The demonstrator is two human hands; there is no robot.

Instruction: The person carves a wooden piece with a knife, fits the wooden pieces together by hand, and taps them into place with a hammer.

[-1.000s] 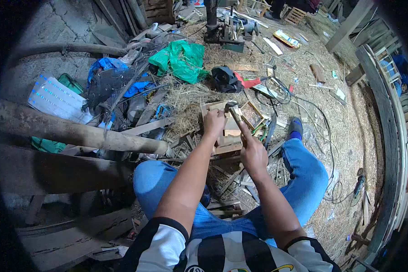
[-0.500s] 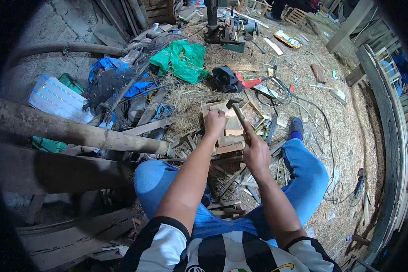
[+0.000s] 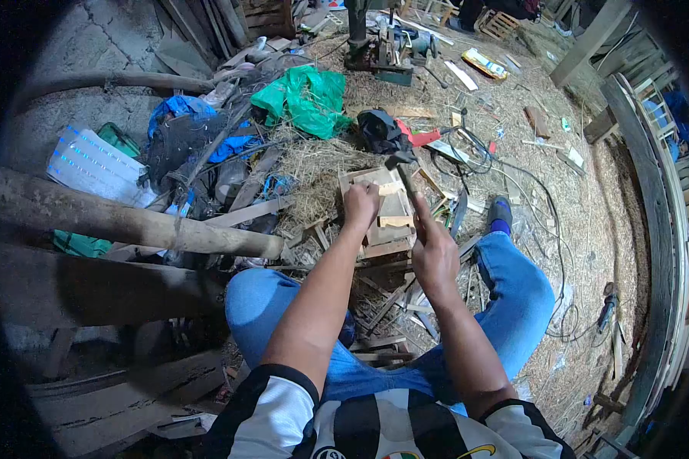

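My right hand (image 3: 435,256) is wrapped round the handle of a hammer (image 3: 409,186). The hammer's dark head points away from me, over the far side of a small wooden box (image 3: 386,249). My left hand (image 3: 361,205) is closed in a pinch above the box's left part; anything between its fingers is hidden or too small to make out. A pale wooden strip (image 3: 396,221) crosses the box to the right of my left hand. The box lies low between my knees, among scrap wood.
Beyond the box lie a black bag (image 3: 383,131) and a green plastic bag (image 3: 306,99). A cable (image 3: 540,187) winds over the shavings on the right. A thick wooden pole (image 3: 138,218) juts in from the left. A machine (image 3: 394,57) stands farther back.
The hammer's head has shifted up in the view, away from the box, and its handle is tilted differently. My left hand has stayed almost in place.
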